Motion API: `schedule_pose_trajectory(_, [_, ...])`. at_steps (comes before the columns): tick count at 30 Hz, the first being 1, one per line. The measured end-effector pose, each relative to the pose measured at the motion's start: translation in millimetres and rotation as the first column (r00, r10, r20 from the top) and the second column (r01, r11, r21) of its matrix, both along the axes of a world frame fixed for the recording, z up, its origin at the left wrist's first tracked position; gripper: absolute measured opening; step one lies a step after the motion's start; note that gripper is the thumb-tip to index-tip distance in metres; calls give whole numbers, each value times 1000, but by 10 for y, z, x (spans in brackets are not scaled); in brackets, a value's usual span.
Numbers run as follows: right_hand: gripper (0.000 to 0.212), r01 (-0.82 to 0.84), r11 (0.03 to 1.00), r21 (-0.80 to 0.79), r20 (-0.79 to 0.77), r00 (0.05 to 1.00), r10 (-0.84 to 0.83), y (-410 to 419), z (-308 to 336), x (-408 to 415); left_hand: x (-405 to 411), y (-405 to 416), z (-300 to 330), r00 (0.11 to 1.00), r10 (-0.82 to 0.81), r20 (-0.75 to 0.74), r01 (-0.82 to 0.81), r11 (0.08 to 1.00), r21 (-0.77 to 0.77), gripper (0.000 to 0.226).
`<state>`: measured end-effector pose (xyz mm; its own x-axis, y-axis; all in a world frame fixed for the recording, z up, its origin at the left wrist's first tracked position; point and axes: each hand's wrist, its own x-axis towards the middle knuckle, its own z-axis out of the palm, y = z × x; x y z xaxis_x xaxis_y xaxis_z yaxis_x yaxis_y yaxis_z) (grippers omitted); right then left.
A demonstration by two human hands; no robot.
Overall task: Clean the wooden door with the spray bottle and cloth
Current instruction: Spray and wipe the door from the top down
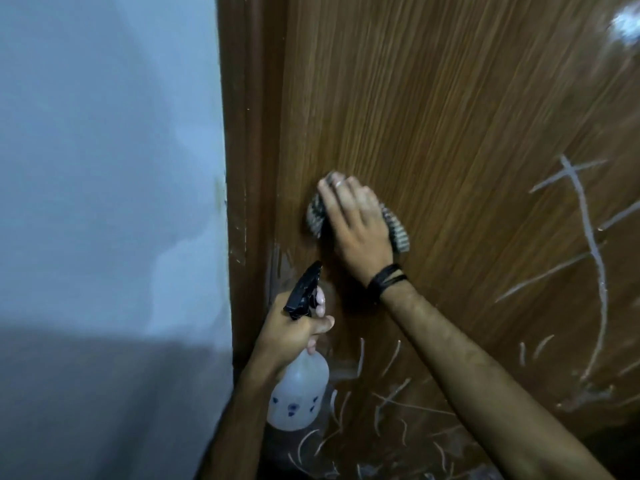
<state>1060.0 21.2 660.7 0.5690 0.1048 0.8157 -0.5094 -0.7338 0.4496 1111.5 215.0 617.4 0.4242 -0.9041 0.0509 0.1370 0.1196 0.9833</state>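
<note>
The right hand (360, 223) lies flat, fingers straight, pressing the striped cloth (398, 230) against the wooden door (450, 98), near the frame edge, likely so the whole palm spreads the rubbing pressure. Below the cloth, the left hand (294, 334) grips the spray bottle (298, 393) by its neck, nozzle aimed at the door, seemingly ready to wet the chalky scribbles (588, 254) further along the door.

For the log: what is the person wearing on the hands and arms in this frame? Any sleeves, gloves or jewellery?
Both forearms are bare as far as the frame shows: no sleeves and no gloves. The right hand has a thin pale ring on one finger and several dark thin bands or cords wrapped around the wrist. The left hand shows no ring, band or watch on its visible part.
</note>
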Motion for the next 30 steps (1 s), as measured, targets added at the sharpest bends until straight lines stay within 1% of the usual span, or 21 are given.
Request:
schedule_pose_trajectory(2, [55,-23,998,-59,-183,983,12,20,-373,-28,60,73,23,1000,6,9,-6,1000,7,27])
schedule_pose_trajectory(3, [52,-26,997,-76,-246,969,7,14,-540,-84,94,107,16,1000,12,8,-12,1000,5,27])
schedule_pose_trajectory(5, [50,-11,999,-50,-309,951,-5,-5,-779,-229,171,183,-14,1000,29,8,-29,1000,-3,26])
schedule_pose_trajectory(6, [50,6,1000,-24,-297,955,-13,-13,-824,-310,203,214,-31,1000,29,8,-29,1000,-10,26])
schedule_pose_trajectory(8, [52,24,998,57,-183,983,-13,-45,-781,-443,222,240,-55,1000,19,2,-19,999,-25,24])
schedule_pose_trajectory(10, [55,12,985,174,20,1000,-15,-49,-628,-560,172,218,-51,1000,5,5,-5,1000,-24,25])
schedule_pose_trajectory(13, [63,-92,953,289,316,949,-4,-17,-415,-778,-2,85,-2,999,-51,11,51,999,-4,26])
schedule_pose_trajectory(15, [60,-135,940,312,451,892,-21,8,-354,-953,-140,-36,43,995,-102,17,103,995,-10,25])
schedule_pose_trajectory(17, [54,-124,933,339,511,856,-72,19,-352,-1167,-308,-193,106,986,-164,35,165,986,-23,23])
schedule_pose_trajectory(23, [45,-53,934,354,556,814,-165,-175,-287,-1980,-925,-708,355,948,-310,74,313,949,-36,24])
schedule_pose_trajectory(30, [46,-21,963,268,667,726,-170,-506,-5,-2778,-1619,-1195,648,904,-403,139,413,910,-44,24])
